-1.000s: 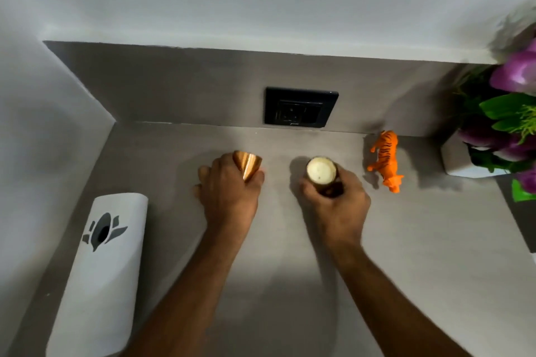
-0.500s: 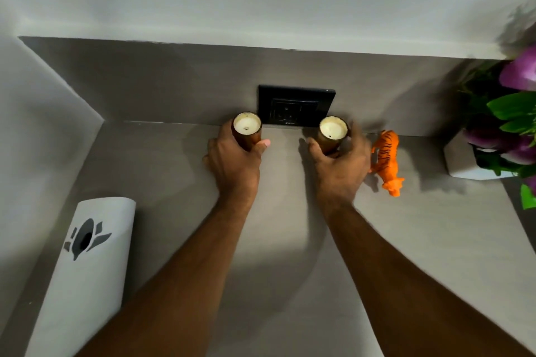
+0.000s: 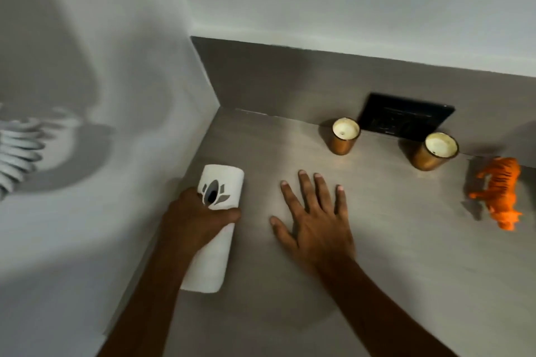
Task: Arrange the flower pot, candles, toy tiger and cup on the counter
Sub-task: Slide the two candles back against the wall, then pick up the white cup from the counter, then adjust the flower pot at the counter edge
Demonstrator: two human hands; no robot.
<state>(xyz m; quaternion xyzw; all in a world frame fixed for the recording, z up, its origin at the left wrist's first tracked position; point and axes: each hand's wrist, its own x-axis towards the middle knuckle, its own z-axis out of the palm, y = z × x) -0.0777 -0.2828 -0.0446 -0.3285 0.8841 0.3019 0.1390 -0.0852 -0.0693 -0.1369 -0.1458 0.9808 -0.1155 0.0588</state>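
Left hand (image 3: 197,219) is wrapped around the white cup (image 3: 214,220) at lower left of frame, thumb across the front just under the dark leaf print; the cup lies tilted along the counter (image 3: 406,284) edge by the side wall, not yet stood up. Right hand (image 3: 316,222) is flat and spread, palm down on the counter at centre frame, holding nothing. Both candles (image 3: 343,136) look placed: upright in copper holders at upper right, one either side of the black wall socket (image 3: 406,117), close to the backsplash and apart from each other. Toy tiger (image 3: 499,197) stands at the right edge, near the right candle but not touching. Flower pot is out of frame, can't say where it sits. My read: candles done, tiger probably done, cup in hand and still to be positioned, pot unverified
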